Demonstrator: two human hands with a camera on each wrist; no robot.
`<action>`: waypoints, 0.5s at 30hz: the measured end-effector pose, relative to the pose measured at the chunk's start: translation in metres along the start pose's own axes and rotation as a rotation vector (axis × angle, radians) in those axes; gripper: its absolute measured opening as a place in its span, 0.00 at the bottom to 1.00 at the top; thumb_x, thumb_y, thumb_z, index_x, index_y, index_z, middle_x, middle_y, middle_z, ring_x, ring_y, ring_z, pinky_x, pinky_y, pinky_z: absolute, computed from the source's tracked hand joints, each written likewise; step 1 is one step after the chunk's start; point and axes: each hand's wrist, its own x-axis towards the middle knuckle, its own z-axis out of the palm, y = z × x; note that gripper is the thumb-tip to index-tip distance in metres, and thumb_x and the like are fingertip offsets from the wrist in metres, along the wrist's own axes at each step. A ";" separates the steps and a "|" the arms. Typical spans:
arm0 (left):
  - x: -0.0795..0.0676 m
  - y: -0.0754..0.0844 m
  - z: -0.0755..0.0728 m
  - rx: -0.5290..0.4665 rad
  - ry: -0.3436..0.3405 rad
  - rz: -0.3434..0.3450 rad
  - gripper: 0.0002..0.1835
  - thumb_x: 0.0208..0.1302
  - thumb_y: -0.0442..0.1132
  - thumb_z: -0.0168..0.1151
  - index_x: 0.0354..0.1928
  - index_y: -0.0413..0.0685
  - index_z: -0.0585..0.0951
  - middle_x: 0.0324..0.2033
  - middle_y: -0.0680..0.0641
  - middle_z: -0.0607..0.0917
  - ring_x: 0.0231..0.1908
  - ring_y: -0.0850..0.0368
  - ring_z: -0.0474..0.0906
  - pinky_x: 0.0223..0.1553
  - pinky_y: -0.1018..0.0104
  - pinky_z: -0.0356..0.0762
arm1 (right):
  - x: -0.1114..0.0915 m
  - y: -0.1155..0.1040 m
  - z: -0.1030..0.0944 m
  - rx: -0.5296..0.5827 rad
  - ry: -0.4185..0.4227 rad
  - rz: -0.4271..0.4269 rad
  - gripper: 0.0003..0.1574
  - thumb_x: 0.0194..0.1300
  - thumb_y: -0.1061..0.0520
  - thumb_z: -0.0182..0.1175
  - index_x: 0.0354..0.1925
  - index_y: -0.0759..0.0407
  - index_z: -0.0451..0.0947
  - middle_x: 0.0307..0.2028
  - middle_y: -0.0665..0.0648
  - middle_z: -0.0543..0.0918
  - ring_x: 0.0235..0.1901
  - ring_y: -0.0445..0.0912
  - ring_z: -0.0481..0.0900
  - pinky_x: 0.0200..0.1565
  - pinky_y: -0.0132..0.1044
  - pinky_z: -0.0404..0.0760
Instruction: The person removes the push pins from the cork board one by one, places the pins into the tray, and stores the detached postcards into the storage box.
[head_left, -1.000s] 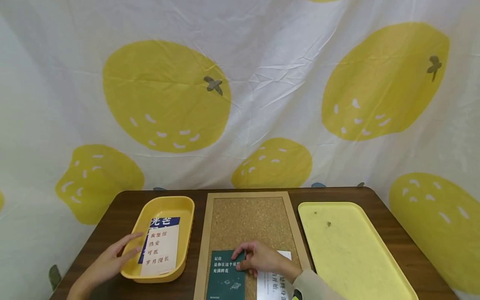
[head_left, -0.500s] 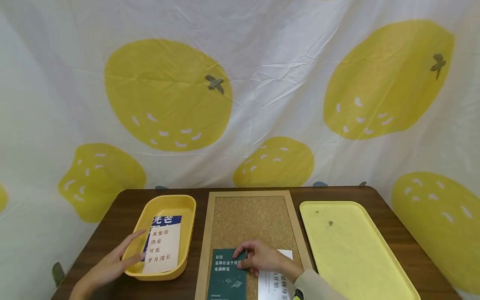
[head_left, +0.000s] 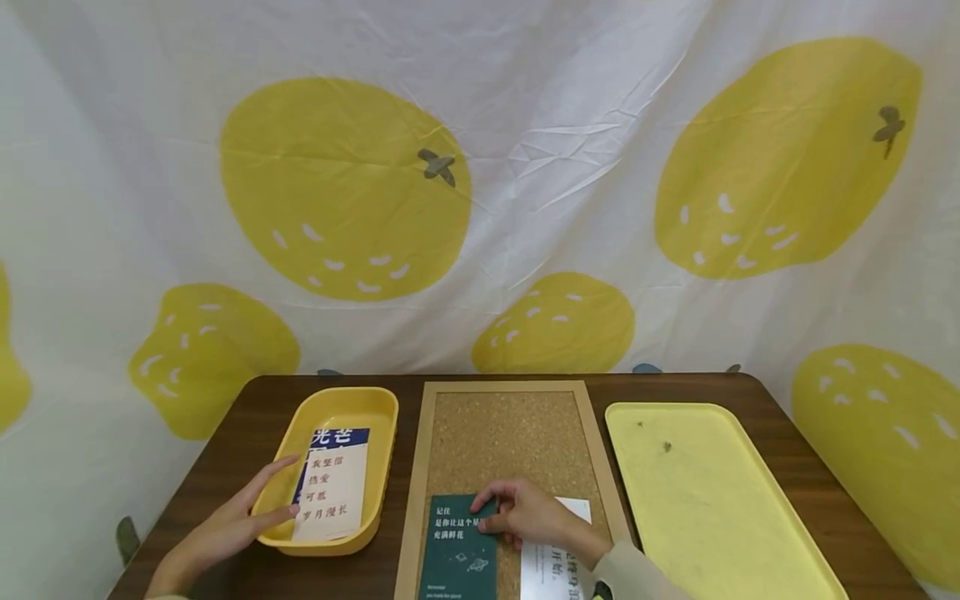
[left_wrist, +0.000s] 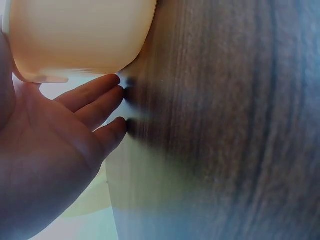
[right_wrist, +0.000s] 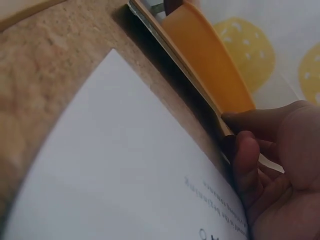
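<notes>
A: Far left?
B: Left hand (head_left: 217,531) at the near-left rim of a yellow tub (head_left: 360,408). Index and thumb spread wide, reaching over the rim. Other three fingers fairly straight, outside the tub, tips down by the tabletop (head_left: 232,450); touching or not, can't tell.
A: In the tub?
B: Two cards overlapping. Pale card (head_left: 337,492) with reddish writing on top, blue card (head_left: 360,436) partly under it. Thumb tip right by the cards' left edge; contact unclear.
A: Next?
B: Cork board (head_left: 510,433) in a wood frame, mid tabletop. Green card (head_left: 459,554) on its near part, left side; white lettering, small planet drawings.
A: Who has it?
B: Right hand (head_left: 525,515). Thumb and index pinch the green card's right edge. Wrist view shows that edge raised off the cork, dark shadow below.
A: Right of that?
B: White card (head_left: 536,575) on the cork, printed, partly behind the hand. Then a pale yellow tray (head_left: 720,500) flat beside the board, couple of dark specks near its far end.
A: Backdrop?
B: White curtain (head_left: 540,233), big lemons.
</notes>
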 end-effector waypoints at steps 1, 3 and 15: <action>0.001 0.000 0.000 0.000 0.000 -0.002 0.50 0.61 0.61 0.64 0.78 0.60 0.49 0.77 0.34 0.45 0.72 0.27 0.44 0.62 0.20 0.41 | 0.000 0.000 0.000 0.003 0.000 0.004 0.10 0.60 0.62 0.70 0.42 0.56 0.84 0.20 0.50 0.74 0.14 0.38 0.69 0.16 0.28 0.70; 0.001 0.000 0.000 0.003 0.000 -0.007 0.50 0.61 0.61 0.64 0.78 0.60 0.49 0.76 0.34 0.45 0.72 0.27 0.45 0.62 0.20 0.42 | 0.000 -0.001 -0.001 0.009 -0.001 0.009 0.10 0.60 0.61 0.69 0.42 0.56 0.84 0.21 0.50 0.75 0.15 0.39 0.70 0.16 0.28 0.71; 0.001 -0.002 0.000 -0.003 0.003 0.014 0.49 0.60 0.59 0.65 0.77 0.60 0.50 0.76 0.34 0.46 0.72 0.28 0.45 0.63 0.21 0.42 | -0.002 -0.007 -0.007 0.095 0.004 0.047 0.13 0.61 0.60 0.68 0.45 0.58 0.84 0.22 0.52 0.78 0.16 0.39 0.72 0.19 0.28 0.73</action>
